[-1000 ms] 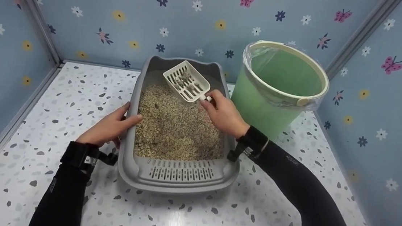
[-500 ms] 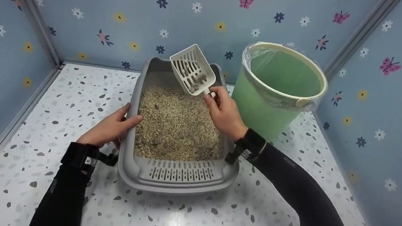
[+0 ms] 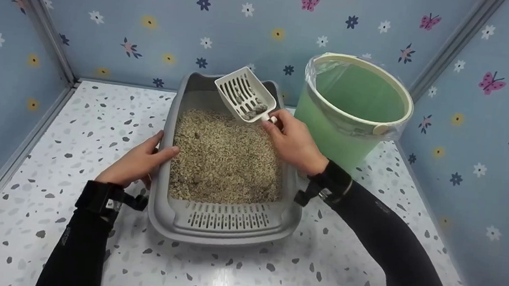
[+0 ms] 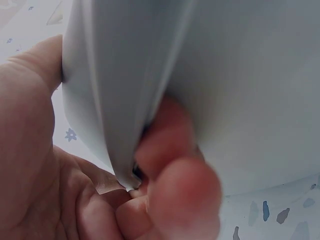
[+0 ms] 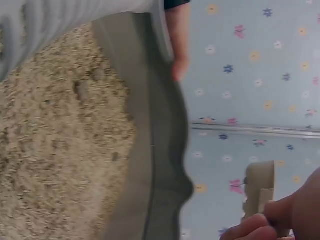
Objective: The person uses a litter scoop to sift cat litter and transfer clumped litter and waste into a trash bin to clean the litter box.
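Observation:
A grey litter box (image 3: 228,235) holds tan litter (image 3: 227,159). On its left rim my left hand (image 3: 140,158) has the thumb over the top; the left wrist view shows the fingers curled under the rim (image 4: 120,90). My right hand (image 3: 298,142) grips the short handle of a white slotted litter scoop (image 3: 241,89), raised over the far end of the box. Several grey clumps (image 3: 253,110) lie in the scoop, mostly toward its handle end. In the right wrist view the right hand (image 5: 270,220) and part of the scoop (image 5: 260,187) show at the lower right.
A green bin (image 3: 329,131) with a pale rim and a clear plastic liner (image 3: 313,74) stands close to the box's far right side. Blue flowered walls (image 3: 241,36) enclose the back and both sides of the speckled white surface (image 3: 75,136).
The scoop has risen, then dipped slightly, and shifted a little right; the clumps in it have slid toward the handle. The left hand has stayed at the rim.

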A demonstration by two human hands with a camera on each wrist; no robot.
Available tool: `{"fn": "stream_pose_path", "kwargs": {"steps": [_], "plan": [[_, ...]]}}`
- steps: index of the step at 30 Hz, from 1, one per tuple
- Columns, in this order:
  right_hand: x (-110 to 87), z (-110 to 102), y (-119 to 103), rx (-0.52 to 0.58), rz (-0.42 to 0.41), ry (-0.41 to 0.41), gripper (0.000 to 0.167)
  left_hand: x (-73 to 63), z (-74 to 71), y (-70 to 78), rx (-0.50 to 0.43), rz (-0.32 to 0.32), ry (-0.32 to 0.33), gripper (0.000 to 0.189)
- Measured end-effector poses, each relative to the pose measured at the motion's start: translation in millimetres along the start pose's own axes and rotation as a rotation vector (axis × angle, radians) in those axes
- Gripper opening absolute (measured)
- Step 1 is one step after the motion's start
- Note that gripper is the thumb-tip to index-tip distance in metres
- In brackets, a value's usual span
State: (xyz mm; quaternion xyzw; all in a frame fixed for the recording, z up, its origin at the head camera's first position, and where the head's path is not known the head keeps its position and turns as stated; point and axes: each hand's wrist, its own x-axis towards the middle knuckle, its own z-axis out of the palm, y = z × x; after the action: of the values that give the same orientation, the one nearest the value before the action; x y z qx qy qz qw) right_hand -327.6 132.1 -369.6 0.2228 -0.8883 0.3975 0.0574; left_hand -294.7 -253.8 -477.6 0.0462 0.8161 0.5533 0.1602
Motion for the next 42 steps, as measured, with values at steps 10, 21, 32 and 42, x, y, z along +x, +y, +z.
{"fn": "stream_pose_path", "kwargs": {"steps": [10, 21, 32, 42], "plan": [[-2.9, -81.9, -32.9, -0.065, 0.097, 0.058, 0.022, -0.5, 2.0, 0.9, 0.006, 0.009, -0.002, 0.112], [-8.8, -167.5, -8.8, -0.362, 0.292, 0.148, 0.042, -0.2, 1.0, 0.8, 0.005, 0.001, -0.013, 0.108], [-11.8, -196.4, 12.6, -0.537, 0.384, 0.068, 0.043, -1.1, 1.2, 1.6, 0.007, 0.002, 0.008, 0.111], [-13.9, -185.9, 16.3, -0.741, 0.215, 0.137, 0.043, -1.2, 0.2, 0.2, 0.011, 0.002, 0.005, 0.111]]}}
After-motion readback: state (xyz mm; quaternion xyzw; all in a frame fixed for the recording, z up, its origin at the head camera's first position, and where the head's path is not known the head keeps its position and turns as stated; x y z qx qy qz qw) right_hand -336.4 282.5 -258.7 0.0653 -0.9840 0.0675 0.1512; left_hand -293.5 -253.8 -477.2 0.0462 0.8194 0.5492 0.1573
